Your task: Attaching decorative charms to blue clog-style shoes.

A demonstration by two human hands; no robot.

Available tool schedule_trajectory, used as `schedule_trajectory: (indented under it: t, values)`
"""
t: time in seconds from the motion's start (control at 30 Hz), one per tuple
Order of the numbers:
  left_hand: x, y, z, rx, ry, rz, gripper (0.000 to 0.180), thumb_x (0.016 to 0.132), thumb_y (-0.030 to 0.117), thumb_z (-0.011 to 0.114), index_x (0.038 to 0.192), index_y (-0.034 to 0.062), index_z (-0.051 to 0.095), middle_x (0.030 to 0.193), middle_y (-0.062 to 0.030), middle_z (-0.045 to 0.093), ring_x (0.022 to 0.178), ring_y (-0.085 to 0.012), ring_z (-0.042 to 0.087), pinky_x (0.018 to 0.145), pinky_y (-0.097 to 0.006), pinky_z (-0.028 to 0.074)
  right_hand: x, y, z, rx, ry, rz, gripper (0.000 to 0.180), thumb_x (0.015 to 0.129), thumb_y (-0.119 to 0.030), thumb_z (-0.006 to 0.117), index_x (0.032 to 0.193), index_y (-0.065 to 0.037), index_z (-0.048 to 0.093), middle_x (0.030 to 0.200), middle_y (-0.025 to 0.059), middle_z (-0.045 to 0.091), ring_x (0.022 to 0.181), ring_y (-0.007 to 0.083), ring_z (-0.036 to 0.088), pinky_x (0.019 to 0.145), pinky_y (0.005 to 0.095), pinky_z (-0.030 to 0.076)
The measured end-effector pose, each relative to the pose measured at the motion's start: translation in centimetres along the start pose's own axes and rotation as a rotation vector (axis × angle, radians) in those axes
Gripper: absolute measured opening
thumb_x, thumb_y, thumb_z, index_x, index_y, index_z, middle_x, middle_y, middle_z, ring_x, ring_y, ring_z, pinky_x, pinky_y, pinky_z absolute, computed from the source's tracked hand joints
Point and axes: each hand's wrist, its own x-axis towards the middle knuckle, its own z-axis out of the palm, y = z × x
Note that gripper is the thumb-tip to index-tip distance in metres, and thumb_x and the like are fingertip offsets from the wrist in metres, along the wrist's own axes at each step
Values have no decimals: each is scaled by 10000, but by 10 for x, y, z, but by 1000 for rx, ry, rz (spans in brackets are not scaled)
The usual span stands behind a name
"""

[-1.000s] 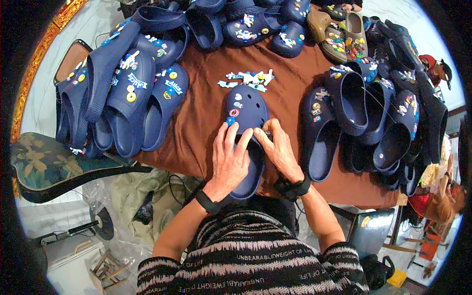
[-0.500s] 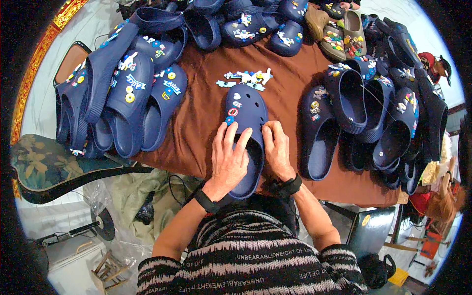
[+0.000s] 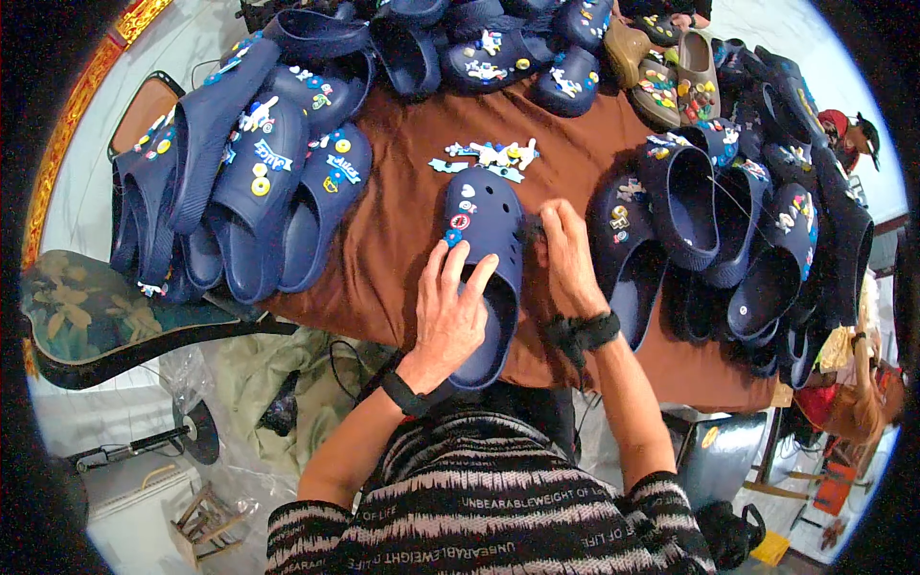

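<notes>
A navy clog [image 3: 491, 222] lies toe away from me on the brown cloth, with several charms down the left side of its upper and open holes on the rest. My left hand [image 3: 448, 305] grips it at the left of the foot opening, fingertips near a blue flower charm [image 3: 453, 236]. Just right of the clog, my right hand [image 3: 567, 257] hovers apart from it, fingers loosely bent, thumb and forefinger apart, nothing visible between them. Beyond the toe sits a small heap of white, blue and yellow charms [image 3: 491, 154].
Navy clogs with charms are piled at the left [image 3: 251, 192], along the far side [image 3: 489, 59] and at the right [image 3: 678, 192]. Brown clogs [image 3: 698, 72] stand at the far right. A dark patterned chair seat [image 3: 125, 316] is left of the brown-clothed table [image 3: 402, 192].
My right hand has let go of the clog's right side and moved right and slightly away from me. My left hand stays on the clog; the view has shifted slightly.
</notes>
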Motion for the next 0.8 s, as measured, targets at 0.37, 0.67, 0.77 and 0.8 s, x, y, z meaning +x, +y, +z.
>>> schedule_trajectory:
  t: [0.37,0.67,0.77,0.8]
  values:
    - [0,3,1,-27,14,14,627,796,4,642,1393,152,519,1431,-191,410,1359,-443,368,1114,-532,369,133,-11,6,-487,-132,-109,456,1030,-415,455,941,2,617,943,268,668,950,465,637,821,514,479]
    - [-3,-3,3,-41,8,-5,637,794,-12,630,1402,106,479,1434,-202,396,1371,-444,352,1129,-536,352,83,-37,43,-700,-533,-692,239,877,-125,609,1086,-71,711,1117,161,675,1004,380,662,849,462,546]
    - [-2,-4,2,-92,30,-8,654,809,-27,606,1431,26,410,1449,-223,376,1374,-448,345,1147,-527,327,63,-36,50,-702,-694,-794,273,853,-69,569,1087,-68,707,1141,132,673,1018,373,660,870,458,546]
    - [-3,-3,2,-134,41,-105,660,818,-28,591,1444,7,386,1460,-230,366,1380,-441,343,1154,-511,319,57,-42,50,-800,-726,-754,276,848,-52,550,1076,-63,704,1128,137,673,1017,370,662,866,456,548]
